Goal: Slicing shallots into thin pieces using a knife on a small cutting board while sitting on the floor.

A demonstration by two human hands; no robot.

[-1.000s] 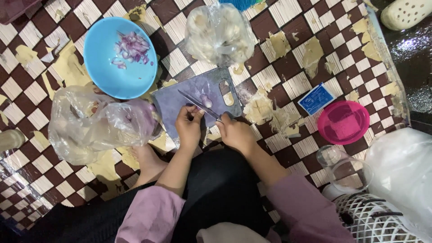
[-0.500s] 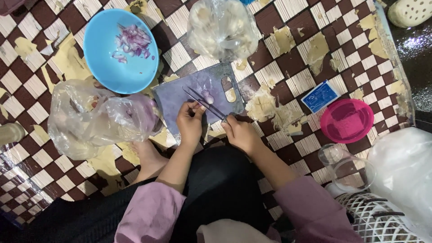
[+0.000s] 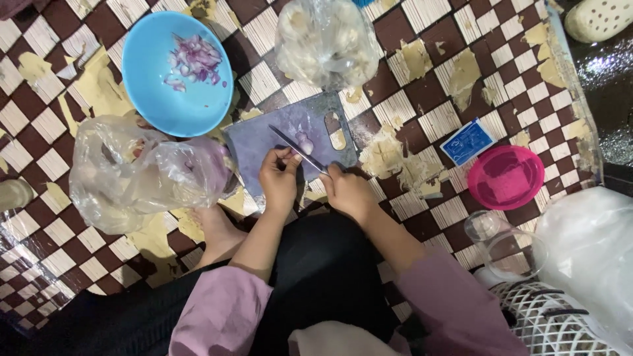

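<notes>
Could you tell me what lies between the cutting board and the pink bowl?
In the head view, between the cutting board and the pink bowl lie pale peelings on the checked mat, then a small blue packet.

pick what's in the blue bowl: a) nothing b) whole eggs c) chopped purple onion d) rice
c: the blue bowl holds a small heap of chopped purple onion near its upper side, while the right hand holds a knife over the cutting board.
</notes>
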